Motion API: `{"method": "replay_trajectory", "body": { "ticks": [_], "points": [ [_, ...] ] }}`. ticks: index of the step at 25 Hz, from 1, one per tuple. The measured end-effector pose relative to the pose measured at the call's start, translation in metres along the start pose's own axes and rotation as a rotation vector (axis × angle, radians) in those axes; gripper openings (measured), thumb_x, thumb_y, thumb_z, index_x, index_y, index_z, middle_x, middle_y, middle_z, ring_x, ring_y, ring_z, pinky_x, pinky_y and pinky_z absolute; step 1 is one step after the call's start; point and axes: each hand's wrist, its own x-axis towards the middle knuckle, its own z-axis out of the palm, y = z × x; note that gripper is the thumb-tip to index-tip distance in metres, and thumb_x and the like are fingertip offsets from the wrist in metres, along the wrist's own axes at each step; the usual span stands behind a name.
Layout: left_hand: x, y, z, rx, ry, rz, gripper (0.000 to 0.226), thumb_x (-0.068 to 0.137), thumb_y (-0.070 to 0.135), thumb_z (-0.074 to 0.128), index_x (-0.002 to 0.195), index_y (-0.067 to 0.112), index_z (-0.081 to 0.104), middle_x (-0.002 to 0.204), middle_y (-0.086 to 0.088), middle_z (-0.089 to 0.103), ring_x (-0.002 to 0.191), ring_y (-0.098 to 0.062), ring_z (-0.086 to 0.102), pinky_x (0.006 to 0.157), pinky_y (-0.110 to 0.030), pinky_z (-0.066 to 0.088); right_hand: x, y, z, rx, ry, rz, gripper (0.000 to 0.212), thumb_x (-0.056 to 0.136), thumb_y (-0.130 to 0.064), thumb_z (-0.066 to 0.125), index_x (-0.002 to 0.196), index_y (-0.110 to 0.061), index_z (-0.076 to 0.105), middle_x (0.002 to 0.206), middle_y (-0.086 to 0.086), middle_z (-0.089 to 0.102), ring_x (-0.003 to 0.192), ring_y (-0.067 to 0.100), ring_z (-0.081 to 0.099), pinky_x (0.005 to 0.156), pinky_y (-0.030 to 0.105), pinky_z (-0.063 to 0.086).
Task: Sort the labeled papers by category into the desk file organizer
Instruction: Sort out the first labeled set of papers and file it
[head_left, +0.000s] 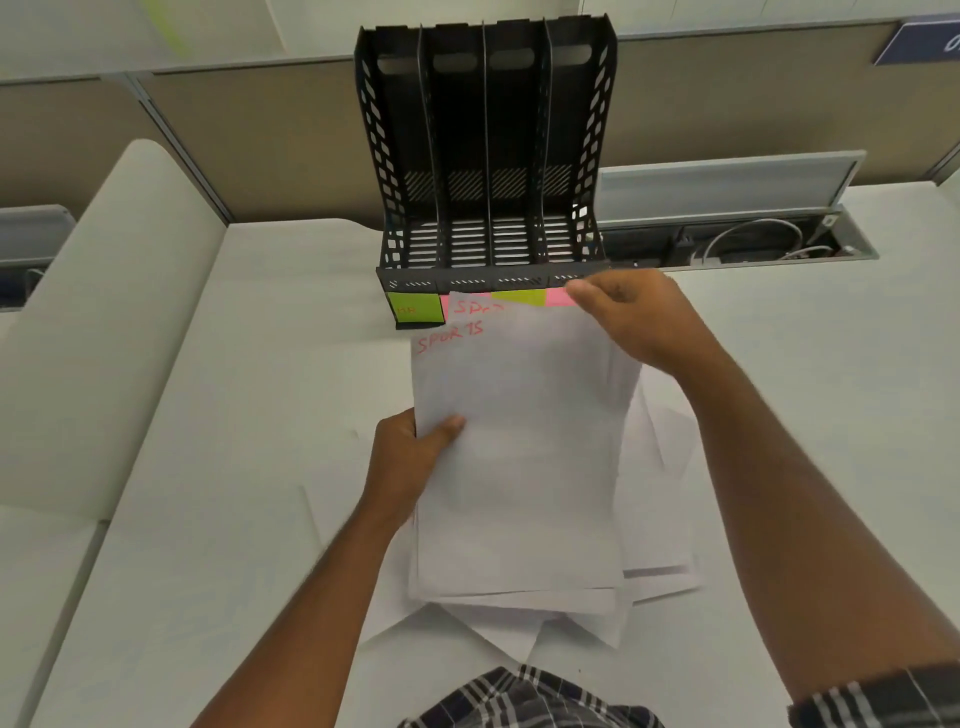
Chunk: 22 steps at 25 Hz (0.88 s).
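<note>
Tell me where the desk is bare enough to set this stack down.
Bare desk lies left of the papers, up to the pale divider, and right of the right hand, below the cable tray. Crowded: before the organizer.

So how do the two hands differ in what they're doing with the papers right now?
The left hand grips the held paper stack at its left edge, thumb on top; the right hand pinches the stack's far right corner, close to the file organizer. Left sits nearer the person, right farther. Both hold the same stack.
</note>
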Motion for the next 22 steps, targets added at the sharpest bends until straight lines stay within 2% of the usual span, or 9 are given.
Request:
{"method": "replay_trajectory", "body": {
  "ticks": [4,6,9,12,14,16,18,20,22],
  "points": [
    [-0.001,-0.021,-0.002,-0.062,0.093,-0.074,0.030,0.081,0.023,0.082,0.109,0.028,0.073,0.110,0.003,0.078,0.093,-0.010,0.075,0.074,-0.024,0.059,-0.042,0.047,0.040,0.683,-0.068,0.433,0.048,0.092,-0.044,0.067,0.131,-0.017,0.060,0.111,0.006,0.073,0.091,0.021,0.073,0.077,0.038,0.059],
    [-0.004,-0.023,0.003,-0.046,0.090,-0.042,0.054,0.080,0.019,0.082,0.127,0.028,0.057,0.119,0.013,0.070,0.102,0.000,0.070,0.087,-0.024,0.057,-0.071,0.058,0.067,0.752,-0.196,0.511,0.051,0.090,-0.035,0.071,0.134,-0.014,0.056,0.117,0.007,0.072,0.099,0.024,0.072,0.086,0.044,0.059],
    [-0.006,-0.014,0.009,-0.006,0.074,-0.007,0.052,0.084,0.011,0.078,0.128,0.027,0.055,0.120,0.014,0.069,0.107,-0.004,0.069,0.098,-0.035,0.055,-0.095,0.056,0.092,0.657,-0.103,0.460,0.036,0.094,-0.022,0.068,0.129,-0.014,0.063,0.117,0.006,0.072,0.101,0.025,0.070,0.088,0.044,0.058],
    [-0.013,0.013,0.012,0.017,0.098,0.184,0.049,0.087,0.005,0.072,0.117,0.042,0.060,0.113,0.019,0.072,0.108,-0.010,0.069,0.091,-0.029,0.057,-0.094,0.035,0.085,0.566,0.138,0.314,0.024,0.096,-0.022,0.065,0.119,-0.016,0.068,0.103,-0.011,0.073,0.094,0.010,0.068,0.074,0.018,0.056],
    [-0.020,0.038,0.014,-0.007,0.157,0.360,0.052,0.089,0.008,0.070,0.118,0.050,0.057,0.114,0.024,0.069,0.111,-0.005,0.066,0.090,-0.022,0.054,-0.091,0.015,0.072,0.595,0.252,0.133,0.009,0.096,-0.022,0.066,0.096,-0.030,0.068,0.079,-0.027,0.069,0.075,-0.006,0.065,0.060,0.005,0.047],
    [-0.026,0.054,0.021,-0.067,0.183,0.469,0.050,0.091,0.015,0.068,0.124,0.050,0.056,0.120,0.021,0.068,0.117,-0.007,0.064,0.096,-0.027,0.054,-0.091,-0.007,0.061,0.625,0.344,-0.056,0.029,0.096,-0.018,0.066,0.083,-0.045,0.063,0.070,-0.034,0.063,0.065,-0.009,0.061,0.058,0.002,0.043],
    [-0.028,0.059,0.028,-0.050,0.187,0.476,0.050,0.091,0.020,0.067,0.127,0.052,0.054,0.119,0.024,0.068,0.116,-0.004,0.064,0.097,-0.027,0.055,-0.092,-0.018,0.061,0.609,0.392,-0.173,0.037,0.097,-0.014,0.064,0.099,-0.052,0.064,0.086,-0.037,0.065,0.079,-0.011,0.063,0.068,0.002,0.045],
    [-0.028,0.053,0.031,-0.005,0.184,0.407,0.051,0.092,0.019,0.069,0.137,0.036,0.050,0.123,0.018,0.066,0.116,-0.004,0.062,0.099,-0.033,0.055,-0.093,-0.016,0.071,0.573,0.374,-0.143,0.037,0.097,-0.011,0.064,0.103,-0.047,0.063,0.091,-0.040,0.065,0.084,-0.014,0.062,0.070,0.002,0.045],
    [-0.029,0.043,0.030,0.023,0.170,0.305,0.056,0.093,0.016,0.068,0.144,0.016,0.044,0.132,0.000,0.063,0.122,-0.016,0.061,0.101,-0.041,0.054,-0.093,-0.006,0.082,0.582,0.278,0.011,0.027,0.098,-0.012,0.063,0.090,-0.037,0.062,0.075,-0.040,0.064,0.071,-0.016,0.060,0.061,0.003,0.044]
  ]
}}
